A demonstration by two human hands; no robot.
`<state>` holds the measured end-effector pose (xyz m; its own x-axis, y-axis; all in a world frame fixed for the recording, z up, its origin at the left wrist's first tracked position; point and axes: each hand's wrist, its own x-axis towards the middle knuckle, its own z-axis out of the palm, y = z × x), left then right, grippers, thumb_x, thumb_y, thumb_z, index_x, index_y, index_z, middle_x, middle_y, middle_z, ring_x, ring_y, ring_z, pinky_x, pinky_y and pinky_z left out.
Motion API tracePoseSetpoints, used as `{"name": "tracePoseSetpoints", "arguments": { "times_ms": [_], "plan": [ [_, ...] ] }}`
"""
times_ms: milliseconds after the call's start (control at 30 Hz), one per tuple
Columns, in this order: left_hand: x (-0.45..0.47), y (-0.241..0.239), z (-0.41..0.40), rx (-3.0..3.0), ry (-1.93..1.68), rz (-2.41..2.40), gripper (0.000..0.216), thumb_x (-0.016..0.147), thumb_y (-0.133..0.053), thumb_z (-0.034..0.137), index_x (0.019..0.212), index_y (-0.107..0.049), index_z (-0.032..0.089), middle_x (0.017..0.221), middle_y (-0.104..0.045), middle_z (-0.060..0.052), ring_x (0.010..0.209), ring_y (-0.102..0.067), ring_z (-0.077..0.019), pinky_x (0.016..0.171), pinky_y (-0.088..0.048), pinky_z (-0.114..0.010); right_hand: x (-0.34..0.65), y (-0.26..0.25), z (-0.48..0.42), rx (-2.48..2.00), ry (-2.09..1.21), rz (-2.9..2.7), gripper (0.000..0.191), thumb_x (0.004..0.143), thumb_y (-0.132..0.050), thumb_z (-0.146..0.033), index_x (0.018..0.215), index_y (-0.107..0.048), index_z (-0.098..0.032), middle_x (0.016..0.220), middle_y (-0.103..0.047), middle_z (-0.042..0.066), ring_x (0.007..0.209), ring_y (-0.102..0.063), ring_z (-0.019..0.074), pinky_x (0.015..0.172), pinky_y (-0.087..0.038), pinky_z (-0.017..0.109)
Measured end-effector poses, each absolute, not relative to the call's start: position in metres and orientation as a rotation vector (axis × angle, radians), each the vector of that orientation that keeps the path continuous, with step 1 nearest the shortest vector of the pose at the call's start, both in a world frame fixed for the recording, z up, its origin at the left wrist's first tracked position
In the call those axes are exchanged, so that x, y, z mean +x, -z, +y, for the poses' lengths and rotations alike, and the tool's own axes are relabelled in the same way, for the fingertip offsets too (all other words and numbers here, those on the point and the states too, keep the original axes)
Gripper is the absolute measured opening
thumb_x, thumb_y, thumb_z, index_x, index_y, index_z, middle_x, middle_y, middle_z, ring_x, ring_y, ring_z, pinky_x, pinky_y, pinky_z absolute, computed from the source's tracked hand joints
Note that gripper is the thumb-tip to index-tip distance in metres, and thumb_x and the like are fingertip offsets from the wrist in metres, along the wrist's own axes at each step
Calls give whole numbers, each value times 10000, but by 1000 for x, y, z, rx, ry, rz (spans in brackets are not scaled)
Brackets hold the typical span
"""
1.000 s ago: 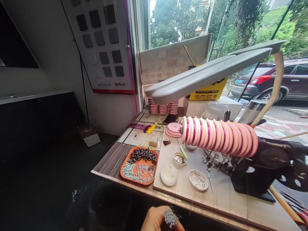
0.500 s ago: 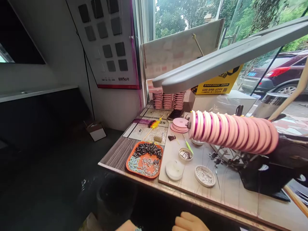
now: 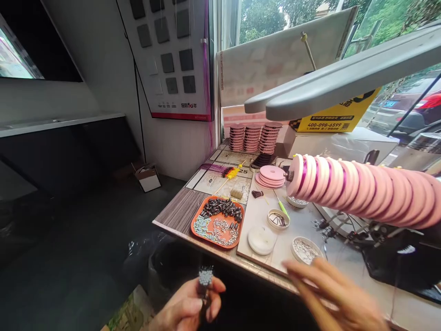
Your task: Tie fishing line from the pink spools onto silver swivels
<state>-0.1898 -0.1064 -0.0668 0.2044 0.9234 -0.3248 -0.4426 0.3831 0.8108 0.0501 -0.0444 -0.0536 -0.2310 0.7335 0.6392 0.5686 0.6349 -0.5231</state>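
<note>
Low in the middle of the head view, my left hand is closed around an upright bundle of thin pieces with pale grey-blue tops and fine dark tips. Its lower part is hidden by the fingers. My right hand is blurred by motion at the table's front edge. Its fingers point left, and whether they hold anything cannot be made out. Just beyond them lies a round dish of small whitish pieces. A white round lid-like disc is to the left of that dish.
An orange tray holds dark, pale blue and silvery small parts. Pink discs on a spindle reach in from the right, with stacked pink spools behind. A grey lamp-like arm hangs above. A green-handled tool lies mid-board.
My left hand has risen into view, showing the bundle. The right hand has moved up and right, its curled fingers now extended and blurred. The camera view has turned slightly left and down.
</note>
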Motion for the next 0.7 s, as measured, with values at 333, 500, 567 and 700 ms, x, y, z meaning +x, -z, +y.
{"name": "tracePoseSetpoints", "arguments": {
  "times_ms": [333, 500, 567, 700],
  "plan": [
    [-157, 74, -93, 536, -1122, 872, 166, 648, -705, 207, 787, -708, 118, 591, -666, -49, 594, -522, -126, 658, -337, -249, 46, 25, -6, -1044, 259, -2420, 360, 876, -299, -165, 665, -584, -231, 529, -552, -15, 448, -524, 134, 441, -316, 233],
    [-150, 76, -92, 532, -1144, 832, 187, 651, -730, 271, 764, -696, 126, 510, -611, -19, 596, -571, -159, 750, -381, -330, 47, 34, -8, -1152, 321, -2242, 369, 913, -272, -250, 787, -617, -211, 701, -677, 36, 508, -601, 164, 462, -391, 252],
    [-147, 79, -90, 467, -1126, 773, 183, 650, -737, 277, 754, -684, 136, 460, -512, 36, 473, -488, -105, 657, -403, -322, 45, 36, -9, -1175, 227, -2288, 370, 910, -279, -247, 765, -618, -223, 657, -668, 16, 502, -605, 167, 452, -393, 252],
    [-143, 86, -88, 403, -1122, 732, 232, 654, -735, 278, 824, -666, 136, 471, -403, 76, 423, -302, -45, 479, -296, -216, 41, 43, -10, -1213, -10, -2192, 292, 897, -345, -294, 796, -613, -234, 671, -665, 4, 567, -625, 171, 501, -415, 252]
  ]
}}
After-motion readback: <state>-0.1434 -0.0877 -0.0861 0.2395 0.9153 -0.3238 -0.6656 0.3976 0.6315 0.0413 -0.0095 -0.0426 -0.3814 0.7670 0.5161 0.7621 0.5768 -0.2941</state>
